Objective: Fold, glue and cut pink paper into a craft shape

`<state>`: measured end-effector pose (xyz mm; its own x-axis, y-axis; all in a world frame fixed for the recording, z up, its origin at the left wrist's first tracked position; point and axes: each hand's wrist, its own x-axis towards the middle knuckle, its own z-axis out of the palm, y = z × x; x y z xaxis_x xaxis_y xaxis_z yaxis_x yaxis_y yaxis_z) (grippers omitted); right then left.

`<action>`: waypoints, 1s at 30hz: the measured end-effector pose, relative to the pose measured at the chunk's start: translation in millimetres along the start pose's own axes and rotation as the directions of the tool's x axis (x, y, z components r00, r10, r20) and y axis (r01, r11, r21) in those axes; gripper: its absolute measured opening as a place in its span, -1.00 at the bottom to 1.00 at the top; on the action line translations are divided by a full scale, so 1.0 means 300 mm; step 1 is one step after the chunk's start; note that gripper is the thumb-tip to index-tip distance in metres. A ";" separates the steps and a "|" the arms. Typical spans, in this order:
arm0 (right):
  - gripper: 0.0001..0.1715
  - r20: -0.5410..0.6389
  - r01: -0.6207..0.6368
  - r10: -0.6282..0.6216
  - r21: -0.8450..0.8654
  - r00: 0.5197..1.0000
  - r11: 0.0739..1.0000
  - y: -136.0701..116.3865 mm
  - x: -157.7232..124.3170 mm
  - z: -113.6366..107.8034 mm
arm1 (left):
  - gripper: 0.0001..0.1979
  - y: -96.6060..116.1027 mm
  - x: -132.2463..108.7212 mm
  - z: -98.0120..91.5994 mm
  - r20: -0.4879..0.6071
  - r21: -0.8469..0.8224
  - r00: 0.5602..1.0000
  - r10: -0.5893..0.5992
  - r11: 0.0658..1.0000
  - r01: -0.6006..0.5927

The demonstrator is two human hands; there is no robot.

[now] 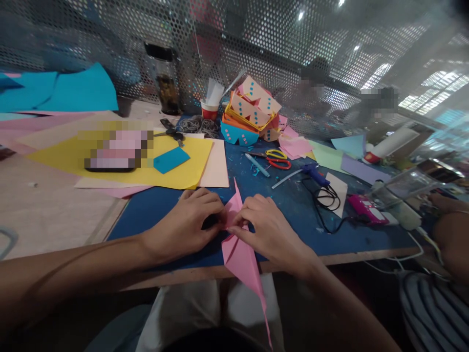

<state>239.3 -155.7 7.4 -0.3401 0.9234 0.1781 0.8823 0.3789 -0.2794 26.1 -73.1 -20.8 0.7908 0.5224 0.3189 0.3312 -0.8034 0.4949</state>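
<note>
A folded pink paper (242, 259) lies at the front edge of the blue table, its lower part hanging over the edge toward my lap. My left hand (192, 222) pinches its left side, thumb and fingertips together. From the right, my right hand (266, 230) grips the same paper with thumb and index finger, close to the left fingertips. The paper's pointed upper end sticks up between both hands. Part of the fold under my fingers is hidden.
Yellow paper (194, 166), a blue card (171, 160) and a phone (119, 149) lie left. Scissors (278, 160), a blue pen (257, 165) and a glue gun (315, 175) lie beyond my hands. Paper baskets (240, 133) and a jar (167, 83) stand behind. Another person's arm (452, 239) is at right.
</note>
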 end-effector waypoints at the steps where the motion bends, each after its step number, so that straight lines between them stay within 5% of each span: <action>1: -0.73 0.012 0.003 -0.003 -0.006 1.000 1.000 0.000 0.005 -0.005 | -0.90 0.001 0.000 -0.001 -0.001 -0.001 1.000 0.002 1.000 -0.002; 18: -0.82 0.072 -0.127 0.123 0.046 0.990 0.991 -0.019 0.023 0.000 | -0.92 0.003 -0.006 0.003 -0.002 0.016 0.999 0.035 0.999 -0.035; 30: -0.87 0.099 -0.116 0.113 0.025 0.989 0.993 -0.014 0.036 -0.003 | -0.76 0.010 -0.026 -0.008 -0.027 0.203 0.958 0.284 0.940 -0.273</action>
<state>232.1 -147.4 11.3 -0.2685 0.9619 0.0512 0.9075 0.2704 -0.3213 19.7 -78.9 -19.8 0.8380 0.2799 0.4684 0.1995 -0.9561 0.2145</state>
